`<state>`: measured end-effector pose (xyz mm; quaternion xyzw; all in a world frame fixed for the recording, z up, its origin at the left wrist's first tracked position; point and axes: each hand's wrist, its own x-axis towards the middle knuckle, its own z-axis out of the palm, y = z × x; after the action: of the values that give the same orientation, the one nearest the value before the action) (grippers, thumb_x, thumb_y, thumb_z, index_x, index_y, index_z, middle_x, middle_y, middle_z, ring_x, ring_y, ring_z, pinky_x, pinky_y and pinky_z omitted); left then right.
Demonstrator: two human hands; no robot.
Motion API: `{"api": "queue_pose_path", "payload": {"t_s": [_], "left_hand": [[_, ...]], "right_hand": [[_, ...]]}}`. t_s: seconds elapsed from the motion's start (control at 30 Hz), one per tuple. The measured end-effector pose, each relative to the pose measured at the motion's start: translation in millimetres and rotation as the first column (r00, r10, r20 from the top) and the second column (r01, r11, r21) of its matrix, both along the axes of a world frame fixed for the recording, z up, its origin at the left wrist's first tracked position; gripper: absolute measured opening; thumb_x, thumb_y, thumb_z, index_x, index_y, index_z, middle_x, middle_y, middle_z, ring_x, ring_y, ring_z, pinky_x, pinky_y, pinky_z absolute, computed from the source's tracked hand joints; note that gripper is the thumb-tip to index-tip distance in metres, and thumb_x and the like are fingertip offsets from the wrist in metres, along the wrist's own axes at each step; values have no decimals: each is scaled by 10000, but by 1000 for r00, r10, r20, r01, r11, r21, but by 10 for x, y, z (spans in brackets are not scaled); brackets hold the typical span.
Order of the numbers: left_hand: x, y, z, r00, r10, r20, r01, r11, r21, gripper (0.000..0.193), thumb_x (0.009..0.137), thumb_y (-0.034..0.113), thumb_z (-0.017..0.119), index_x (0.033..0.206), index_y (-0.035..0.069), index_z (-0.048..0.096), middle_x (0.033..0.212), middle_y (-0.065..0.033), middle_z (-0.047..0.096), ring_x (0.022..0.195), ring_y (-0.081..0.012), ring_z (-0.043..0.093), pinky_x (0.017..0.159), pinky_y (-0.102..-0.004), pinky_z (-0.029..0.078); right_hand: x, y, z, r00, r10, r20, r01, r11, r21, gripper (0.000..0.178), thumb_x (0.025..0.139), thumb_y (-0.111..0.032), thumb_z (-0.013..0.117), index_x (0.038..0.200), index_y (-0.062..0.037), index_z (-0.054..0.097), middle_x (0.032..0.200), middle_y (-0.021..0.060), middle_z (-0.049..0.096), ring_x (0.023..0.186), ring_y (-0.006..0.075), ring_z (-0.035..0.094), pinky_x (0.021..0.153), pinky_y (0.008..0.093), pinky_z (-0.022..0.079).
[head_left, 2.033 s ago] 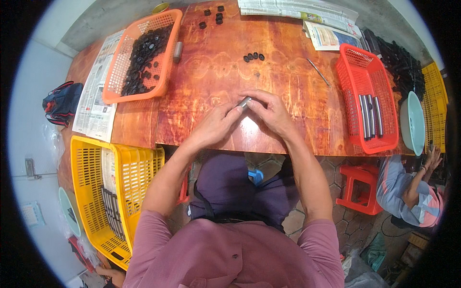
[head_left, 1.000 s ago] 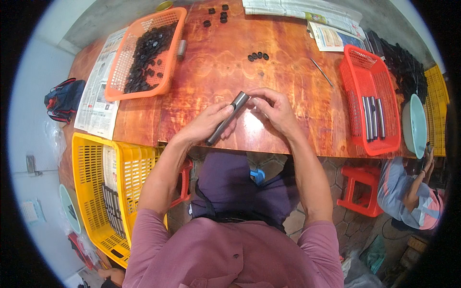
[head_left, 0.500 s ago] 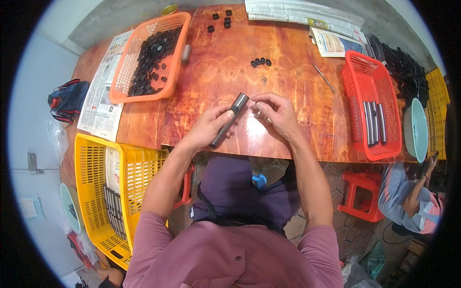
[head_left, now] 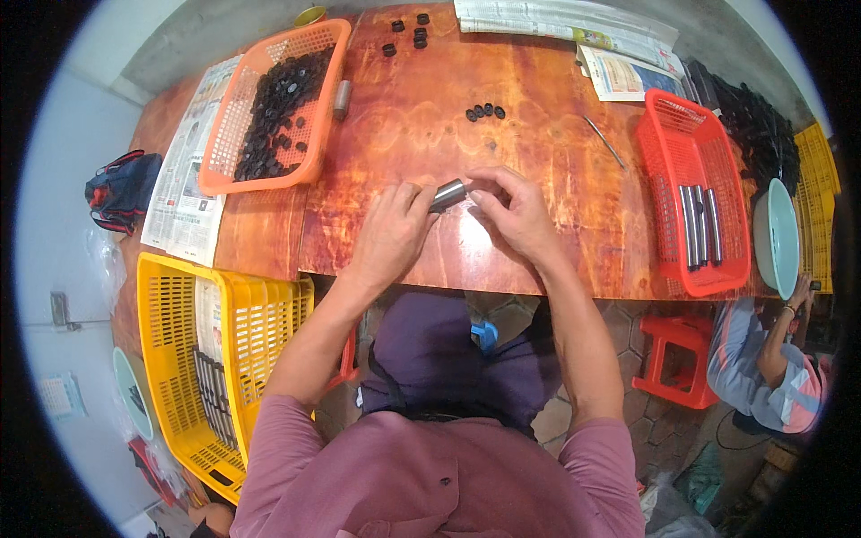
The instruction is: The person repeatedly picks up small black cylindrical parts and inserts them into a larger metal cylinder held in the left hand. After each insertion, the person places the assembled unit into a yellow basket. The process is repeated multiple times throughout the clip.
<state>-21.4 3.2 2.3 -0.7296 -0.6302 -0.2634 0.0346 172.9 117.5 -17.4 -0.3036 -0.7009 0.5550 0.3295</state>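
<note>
My left hand [head_left: 395,224] is wrapped over a dark, shiny metal tube [head_left: 447,195], with the back of the hand covering most of it. The tube's bare end sticks out toward my right hand [head_left: 509,213]. That hand has its thumb and forefinger brought together at this end; whatever lies between the fingertips is too small or hidden to make out. Beyond my hands, a short row of small black round caps [head_left: 486,112] lies on the glossy reddish wooden table [head_left: 395,125].
An orange basket [head_left: 314,170] of black caps stands at left, a short metal cylinder [head_left: 342,99] beside it. At right, a red basket [head_left: 686,285] holds several tubes near a thin metal rod [head_left: 604,142]. A yellow crate [head_left: 229,359] stands lower left. Another person's hand [head_left: 798,291] shows far right.
My left hand has rolled over the tube, its back now turned up, and the tube lies at a flatter angle. My right fingertips have come to the tube's end.
</note>
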Motion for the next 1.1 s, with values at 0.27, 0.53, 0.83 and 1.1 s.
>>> {"api": "queue_pose_path", "payload": {"t_s": [0.27,0.53,0.83,1.1], "left_hand": [[54,-64,-29,994,41,99,-42,999,1,419,845,90,777,1229,24,624,1095,-160,637,995,-372,631,852,-457,528],[-10,-137,-24,990,43,137,-49,998,35,400,848,102,790,1221,30,667,1127,-168,669,996,-377,655,859,-447,541],[22,-172,7,986,58,159,-63,998,25,369,838,129,808,1174,30,692,1039,-152,677,948,-358,659,834,-447,537],[-12,-159,-24,994,50,92,-52,998,26,325,829,168,813,1113,46,713,974,-128,673,881,-337,649,756,-434,521]], "right_hand": [[-65,-33,105,993,-34,116,1,963,268,235,921,-120,693,1128,-11,720,1055,175,713,949,332,699,844,384,547],[-132,-76,101,991,-14,134,-20,969,245,231,900,-88,714,1126,-41,722,1039,149,720,961,327,697,849,389,546],[-90,-100,145,984,29,174,-82,948,306,224,880,-67,728,1101,-34,710,1011,157,712,940,345,678,833,408,537],[-84,-139,120,986,-21,167,-70,853,518,239,851,-34,758,1084,-14,707,987,153,718,929,351,669,815,419,534]]}}
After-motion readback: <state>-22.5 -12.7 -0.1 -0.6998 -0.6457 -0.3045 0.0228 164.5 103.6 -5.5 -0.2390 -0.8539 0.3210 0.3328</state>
